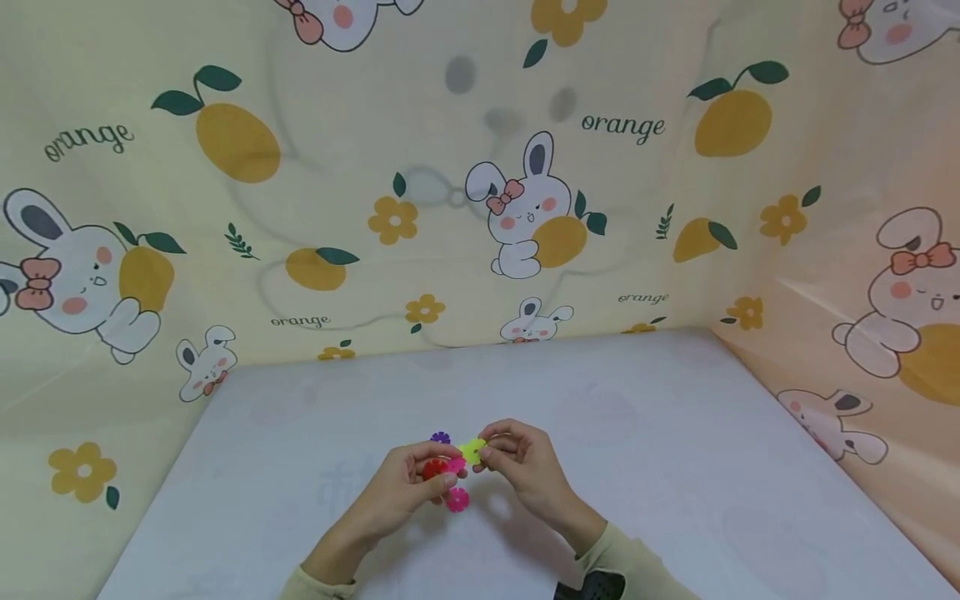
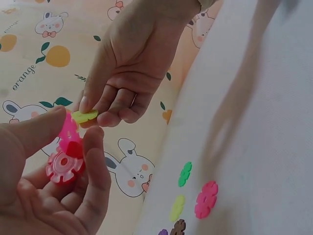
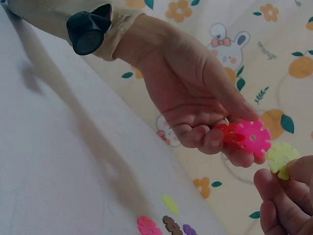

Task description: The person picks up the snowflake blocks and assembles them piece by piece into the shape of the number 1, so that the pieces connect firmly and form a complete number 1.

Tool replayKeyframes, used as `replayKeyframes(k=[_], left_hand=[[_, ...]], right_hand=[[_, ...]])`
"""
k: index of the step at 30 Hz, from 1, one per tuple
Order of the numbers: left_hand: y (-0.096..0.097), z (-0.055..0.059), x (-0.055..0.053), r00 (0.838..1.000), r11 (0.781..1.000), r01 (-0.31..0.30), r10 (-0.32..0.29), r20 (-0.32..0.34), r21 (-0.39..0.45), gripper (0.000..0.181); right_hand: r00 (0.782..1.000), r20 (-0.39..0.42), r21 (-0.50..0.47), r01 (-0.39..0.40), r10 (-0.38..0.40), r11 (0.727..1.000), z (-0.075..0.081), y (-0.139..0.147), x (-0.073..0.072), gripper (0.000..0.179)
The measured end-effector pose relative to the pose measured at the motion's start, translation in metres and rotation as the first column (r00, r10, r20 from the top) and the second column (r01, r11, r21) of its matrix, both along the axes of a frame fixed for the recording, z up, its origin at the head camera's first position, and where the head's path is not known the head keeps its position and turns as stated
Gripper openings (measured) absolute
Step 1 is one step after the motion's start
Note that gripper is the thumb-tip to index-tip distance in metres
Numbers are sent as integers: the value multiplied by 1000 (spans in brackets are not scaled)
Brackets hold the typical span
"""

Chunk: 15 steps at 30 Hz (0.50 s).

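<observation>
My left hand [image 1: 401, 492] holds a pink snowflake disc [image 3: 253, 138] between thumb and fingers. Joined to that disc is a red snowflake disc [image 2: 65, 166], partly covered by the curled fingers. From the other side, my right hand [image 1: 528, 475] pinches a yellow snowflake disc [image 3: 282, 159] between thumb and forefinger. The yellow disc's rim is right at the edge of the pink one, and in the left wrist view the two stand at an angle to each other. Both hands are raised over the white table.
Loose discs lie on the white table [image 1: 637, 467] below the hands: pink [image 2: 206, 199], green [image 2: 185, 174], yellow [image 2: 178, 208], brown [image 3: 172, 225] and purple [image 3: 189, 229]. A patterned cloth [image 1: 427, 275] with rabbits and oranges rises behind the table and at its sides.
</observation>
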<state>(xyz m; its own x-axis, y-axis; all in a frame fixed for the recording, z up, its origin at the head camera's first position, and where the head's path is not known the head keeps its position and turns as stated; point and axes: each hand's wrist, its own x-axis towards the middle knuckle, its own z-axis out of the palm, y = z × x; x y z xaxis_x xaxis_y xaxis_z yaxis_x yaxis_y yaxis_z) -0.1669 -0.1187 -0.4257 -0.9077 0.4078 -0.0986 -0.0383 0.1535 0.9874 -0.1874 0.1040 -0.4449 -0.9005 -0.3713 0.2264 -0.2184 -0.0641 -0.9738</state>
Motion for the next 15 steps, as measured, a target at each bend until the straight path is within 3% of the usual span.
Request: replayKeyframes(k=[15], left_hand=[[2, 1, 0, 994, 997, -78, 75, -81, -28, 43]], right_hand=[[1000, -10, -22, 29, -29, 999, 4, -2, 4, 17]])
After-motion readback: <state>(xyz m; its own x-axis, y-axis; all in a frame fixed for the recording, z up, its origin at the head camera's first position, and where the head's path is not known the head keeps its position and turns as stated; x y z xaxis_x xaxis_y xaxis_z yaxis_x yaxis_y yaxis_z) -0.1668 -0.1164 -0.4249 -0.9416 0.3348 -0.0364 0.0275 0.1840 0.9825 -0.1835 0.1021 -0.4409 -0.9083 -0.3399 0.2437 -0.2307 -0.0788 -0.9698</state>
